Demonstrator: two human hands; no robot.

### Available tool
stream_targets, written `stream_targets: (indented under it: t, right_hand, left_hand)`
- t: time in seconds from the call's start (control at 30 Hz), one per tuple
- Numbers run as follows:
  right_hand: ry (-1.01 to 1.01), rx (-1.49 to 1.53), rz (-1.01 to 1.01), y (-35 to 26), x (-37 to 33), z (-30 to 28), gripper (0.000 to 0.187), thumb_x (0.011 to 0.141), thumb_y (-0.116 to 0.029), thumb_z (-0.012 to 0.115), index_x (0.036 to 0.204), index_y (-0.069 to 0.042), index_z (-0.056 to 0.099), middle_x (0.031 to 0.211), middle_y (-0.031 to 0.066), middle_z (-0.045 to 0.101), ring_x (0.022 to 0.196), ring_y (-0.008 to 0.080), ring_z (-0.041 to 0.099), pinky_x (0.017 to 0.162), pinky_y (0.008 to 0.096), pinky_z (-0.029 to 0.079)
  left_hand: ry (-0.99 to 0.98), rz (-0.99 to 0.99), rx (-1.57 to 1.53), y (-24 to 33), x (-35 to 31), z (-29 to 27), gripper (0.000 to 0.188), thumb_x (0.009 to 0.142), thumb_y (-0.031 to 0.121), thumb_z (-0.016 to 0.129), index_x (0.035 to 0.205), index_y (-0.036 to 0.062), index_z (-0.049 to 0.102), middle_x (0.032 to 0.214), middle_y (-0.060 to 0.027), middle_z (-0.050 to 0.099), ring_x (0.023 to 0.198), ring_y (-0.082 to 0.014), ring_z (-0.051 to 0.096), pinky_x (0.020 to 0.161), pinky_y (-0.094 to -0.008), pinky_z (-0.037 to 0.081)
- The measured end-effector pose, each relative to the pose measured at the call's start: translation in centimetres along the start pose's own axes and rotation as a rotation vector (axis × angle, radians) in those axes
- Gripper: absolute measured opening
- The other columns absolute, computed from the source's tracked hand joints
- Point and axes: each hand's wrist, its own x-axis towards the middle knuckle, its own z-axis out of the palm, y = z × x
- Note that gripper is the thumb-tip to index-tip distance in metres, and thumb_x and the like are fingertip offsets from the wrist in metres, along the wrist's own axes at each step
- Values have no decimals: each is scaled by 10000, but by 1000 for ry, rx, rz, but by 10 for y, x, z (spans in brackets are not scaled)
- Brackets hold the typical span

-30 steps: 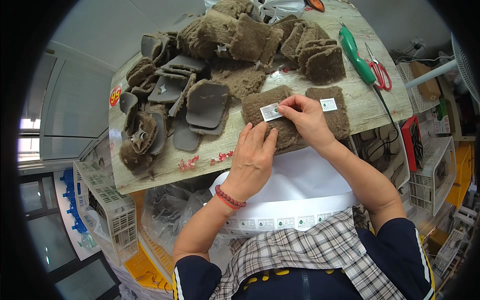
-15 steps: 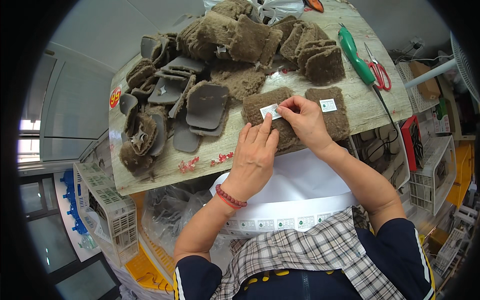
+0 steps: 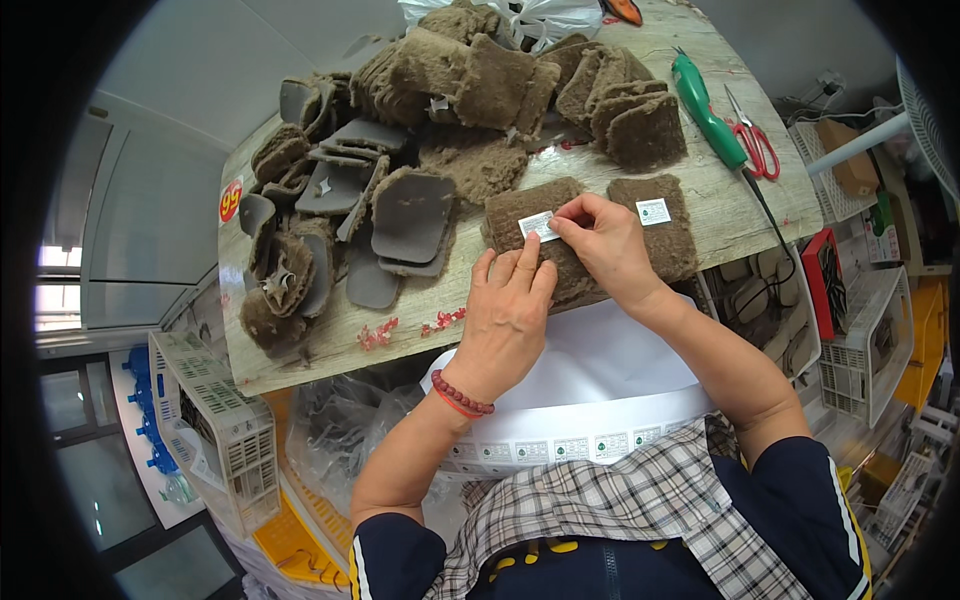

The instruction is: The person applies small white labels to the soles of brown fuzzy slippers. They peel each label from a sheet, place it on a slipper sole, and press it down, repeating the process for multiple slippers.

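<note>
A brown fuzzy pad point(image 3: 530, 200) lies near the table's front edge, with a small white printed label point(image 3: 536, 226) on it. Thumb and fingers of my right hand point(image 3: 612, 250) pinch that label's right end. My left hand point(image 3: 503, 312) rests at the pad's lower left, its fingers extended and the index fingertip touching the label's lower edge. To the right, a second brown pad point(image 3: 657, 228) bears a similar white label point(image 3: 652, 211). Across my lap a white sheet point(image 3: 600, 350) with rows of printed labels hangs below the table edge.
Piles of brown pads point(image 3: 440, 75) and grey-backed pads point(image 3: 410, 215) cover the table's left and back. A green corded tool point(image 3: 708, 110) and red-handled scissors point(image 3: 752, 140) lie at the right. White plastic crates point(image 3: 235, 440) stand below the table.
My hands stay almost in place at the label. The view shifts very slightly, and my left index fingertip sits a little further left against the label.
</note>
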Motion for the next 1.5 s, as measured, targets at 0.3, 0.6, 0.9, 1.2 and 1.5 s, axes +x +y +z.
stream_targets:
  t: [0.3, 0.6, 0.9, 1.2, 1.5]
  right_hand:
    - [3, -107, -51, -2, 0, -1, 179, 802, -155, 686, 898, -8, 650, 746, 132, 683, 661, 252, 668, 615, 348, 510]
    - [-18, -231, -71, -7, 4, -3, 312, 774, -154, 697, 1035, -21, 592, 721, 117, 668, 674, 289, 665, 627, 391, 510]
    - [-9, -341, -103, -10, 5, -7, 343, 781, -198, 714, 1070, -57, 592, 716, 74, 637, 677, 273, 642, 625, 389, 493]
    - [74, -325, -107, -8, 11, -14, 405, 817, -261, 692, 1169, -90, 589, 812, 79, 607, 748, 248, 625, 661, 369, 491]
    - [158, -285, -206, 12, 35, -54, 281, 841, -210, 667, 1082, -67, 649, 900, 117, 621, 769, 245, 618, 707, 351, 496]
  left_hand:
    - [-9, 1, -16, -1, 1, -1, 447, 711, 9, 691, 1135, 2, 549, 1311, -210, 515, 1099, -326, 513, 1003, -470, 358]
    - [-3, 7, -17, -2, 1, 0, 454, 700, 2, 691, 1131, -1, 547, 1313, -206, 514, 1085, -329, 518, 996, -460, 364]
    - [-14, -6, -13, -1, 1, -2, 456, 697, 10, 702, 1125, 5, 547, 1349, -213, 475, 1115, -341, 496, 988, -455, 373]
    - [-38, -115, -173, 1, 5, -12, 478, 712, 56, 737, 1147, 26, 541, 1413, -238, 410, 1129, -352, 486, 991, -441, 372]
    - [-34, -119, -153, 6, -2, -13, 497, 728, 63, 735, 1178, 17, 529, 1414, -209, 426, 1193, -353, 459, 1028, -445, 339]
